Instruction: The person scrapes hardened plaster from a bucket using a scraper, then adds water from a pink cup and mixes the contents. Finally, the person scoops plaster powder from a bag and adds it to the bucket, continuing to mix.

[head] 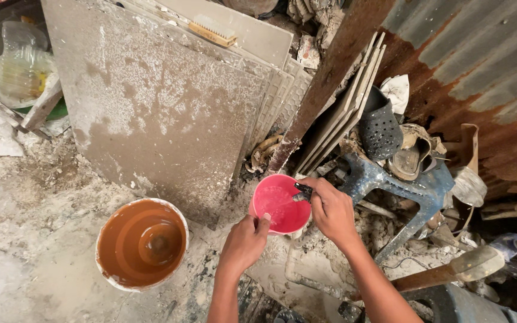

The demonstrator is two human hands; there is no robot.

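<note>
Two bare hands show: one left hand (245, 242) at six o'clock and one right hand (330, 209) just toward five o'clock. There is one pink bowl (279, 206) near the centre and one small dark tool (302, 192) at its rim. One bucket of brown water (142, 244) sits at seven o'clock. One scrubbing brush (212, 33) lies at twelve o'clock. One perforated dark shoe (380, 128) hangs at two o'clock. One large grey tile (151, 101) fronts a leaning stack at eleven o'clock; the rest cannot be counted.
</note>
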